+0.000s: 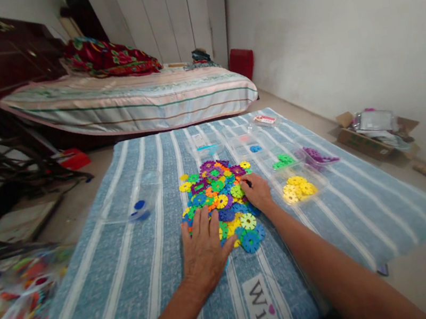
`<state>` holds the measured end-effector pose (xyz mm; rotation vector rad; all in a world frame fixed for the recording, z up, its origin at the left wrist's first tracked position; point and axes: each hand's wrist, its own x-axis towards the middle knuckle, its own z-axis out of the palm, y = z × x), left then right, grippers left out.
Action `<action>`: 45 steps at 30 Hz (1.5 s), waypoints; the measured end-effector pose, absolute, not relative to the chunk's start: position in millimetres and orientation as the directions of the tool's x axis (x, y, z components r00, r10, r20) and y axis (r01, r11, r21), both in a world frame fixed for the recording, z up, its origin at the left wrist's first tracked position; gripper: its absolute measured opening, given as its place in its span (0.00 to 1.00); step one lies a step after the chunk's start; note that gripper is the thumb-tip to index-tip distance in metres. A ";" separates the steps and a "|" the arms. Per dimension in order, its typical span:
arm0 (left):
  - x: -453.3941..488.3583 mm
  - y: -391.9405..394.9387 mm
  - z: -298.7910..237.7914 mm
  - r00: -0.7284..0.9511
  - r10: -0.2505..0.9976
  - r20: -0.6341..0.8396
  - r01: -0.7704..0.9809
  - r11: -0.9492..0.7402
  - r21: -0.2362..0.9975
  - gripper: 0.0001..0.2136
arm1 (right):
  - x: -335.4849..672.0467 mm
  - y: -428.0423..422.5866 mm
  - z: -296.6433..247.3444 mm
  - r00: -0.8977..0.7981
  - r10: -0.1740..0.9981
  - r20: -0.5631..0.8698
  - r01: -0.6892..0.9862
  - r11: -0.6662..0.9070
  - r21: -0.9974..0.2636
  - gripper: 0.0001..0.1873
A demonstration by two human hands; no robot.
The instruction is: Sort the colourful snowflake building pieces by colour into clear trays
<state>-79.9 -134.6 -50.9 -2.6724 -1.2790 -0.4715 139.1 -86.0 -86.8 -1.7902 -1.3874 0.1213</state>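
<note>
While a striped bed fills the far left of the room, the blue striped cloth covers the floor from the near edge out to the bed's side, its stripes running near to far. On the middle of this cloth lies the heap of flower discs, flat and many-coloured. It is somewhat longer near-to-far than across, and its long axis leans slightly from a big blue disc at the near right to purple ones at the far left. Bare cloth lies open on the near left and near right of the heap, and the cloth's right edge meets bare floor well apart from it. The left hand lies palm down with fingers spread flat, fingertips pressing on the heap's near left edge. The right hand rests on the heap's right edge with fingers curled inward. Something dark shows at its fingertips, but whether they pinch it cannot be told. Just right of that hand sits a clear tub of yellow discs, with green discs and purple discs in tubs beyond. A clear tray with a blue piece lies to the left, apart from the heap.
</note>
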 end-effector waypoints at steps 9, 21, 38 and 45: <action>-70.2 -123.8 -49.7 0.524 0.777 0.349 0.812 -0.579 0.070 0.25 | 138.8 -91.1 -93.7 0.365 0.843 0.396 0.736 0.000 -0.677 0.15; -100.5 -92.0 -74.6 0.245 0.892 0.380 0.793 -0.410 0.451 0.26 | 138.2 -94.2 -96.2 0.342 0.848 0.404 0.742 0.020 -0.670 0.17; -72.9 -145.8 -74.6 0.159 0.957 0.244 0.679 -0.285 0.677 0.24 | 119.0 -93.6 -93.7 0.277 0.830 0.484 0.672 0.194 -0.715 0.12; -74.6 -158.5 -67.8 0.210 0.944 0.255 0.658 -0.329 0.677 0.23 | 114.0 -94.4 -82.4 0.283 0.842 0.459 0.520 0.267 -0.811 0.12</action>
